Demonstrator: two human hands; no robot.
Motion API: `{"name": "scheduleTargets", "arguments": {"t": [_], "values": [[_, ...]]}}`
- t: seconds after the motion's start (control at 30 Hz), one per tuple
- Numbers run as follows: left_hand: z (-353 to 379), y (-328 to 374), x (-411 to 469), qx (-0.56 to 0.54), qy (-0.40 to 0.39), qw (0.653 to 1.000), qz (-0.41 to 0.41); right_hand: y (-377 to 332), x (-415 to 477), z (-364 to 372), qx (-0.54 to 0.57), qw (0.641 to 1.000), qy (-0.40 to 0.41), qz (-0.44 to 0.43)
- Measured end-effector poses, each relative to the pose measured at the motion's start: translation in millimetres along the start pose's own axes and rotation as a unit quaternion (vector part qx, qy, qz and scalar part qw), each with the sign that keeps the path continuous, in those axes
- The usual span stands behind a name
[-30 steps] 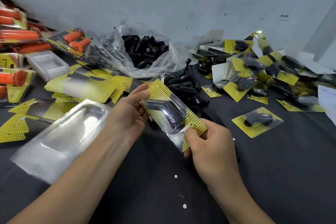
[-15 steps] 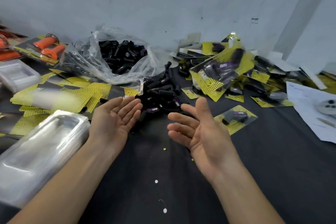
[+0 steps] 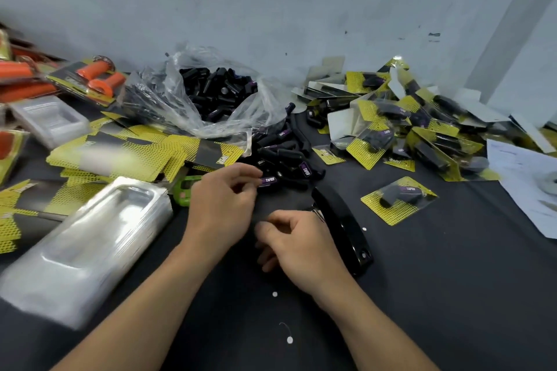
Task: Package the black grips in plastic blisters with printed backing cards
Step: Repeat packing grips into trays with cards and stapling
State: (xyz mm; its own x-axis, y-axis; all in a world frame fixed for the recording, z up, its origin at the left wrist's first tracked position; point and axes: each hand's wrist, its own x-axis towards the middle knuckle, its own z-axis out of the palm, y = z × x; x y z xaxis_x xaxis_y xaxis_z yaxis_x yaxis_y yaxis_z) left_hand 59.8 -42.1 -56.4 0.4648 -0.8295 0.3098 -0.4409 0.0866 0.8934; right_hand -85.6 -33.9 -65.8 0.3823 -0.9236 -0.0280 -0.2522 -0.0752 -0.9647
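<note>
Black cloth covers the bench, a few small white dots on it near the bottom edge. Right hand sits nearest, fingers curled loosely in, nothing visible in it; just beside a black stapler that lies lengthwise on the cloth. Can't tell if hand and stapler are touching. Left hand is a bit further out, fingers bent with the tips gathered, right at a loose black grip with a purple TAPER label; can't tell if it's actually pinching it. Stack of clear plastic blisters lies left of the forearm, blurred. Green object is partly hidden behind the left hand. One finished pack, grip in blister on a yellow card, lies alone right of the stapler. Loose grips pile is just beyond the left hand. Yellow-black backing cards fan out to the left. White paper sheet at the right edge. Further back: clear bag full of black grips in the middle, heap of finished packs on the right, orange grip packs far left. Grey wall behind.
</note>
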Motion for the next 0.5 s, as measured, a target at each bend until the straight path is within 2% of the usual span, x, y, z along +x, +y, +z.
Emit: {"name": "scheduleTargets", "arguments": {"t": [0.07,0.17,0.3,0.37,0.43,0.5], "values": [[-1,9,-4,0.02,0.007,0.999,0.043,1,9,6,-0.055,0.997,0.043,-0.018],[-21,27,1,0.07,0.064,0.991,0.093,0,23,23,-0.096,0.987,0.112,-0.058],[-74,44,10,0.082,0.06,0.992,0.071,-9,41,54,-0.139,0.964,0.176,-0.144],[-108,45,13,0.194,0.06,0.977,0.059,-11,50,64,-0.158,0.959,0.166,-0.169],[-144,41,15,0.327,0.038,0.944,0.023,-11,57,71,-0.174,0.953,0.147,-0.198],[-174,34,17,0.428,-0.044,0.902,-0.041,-13,65,78,-0.209,0.946,0.116,-0.218]]}}
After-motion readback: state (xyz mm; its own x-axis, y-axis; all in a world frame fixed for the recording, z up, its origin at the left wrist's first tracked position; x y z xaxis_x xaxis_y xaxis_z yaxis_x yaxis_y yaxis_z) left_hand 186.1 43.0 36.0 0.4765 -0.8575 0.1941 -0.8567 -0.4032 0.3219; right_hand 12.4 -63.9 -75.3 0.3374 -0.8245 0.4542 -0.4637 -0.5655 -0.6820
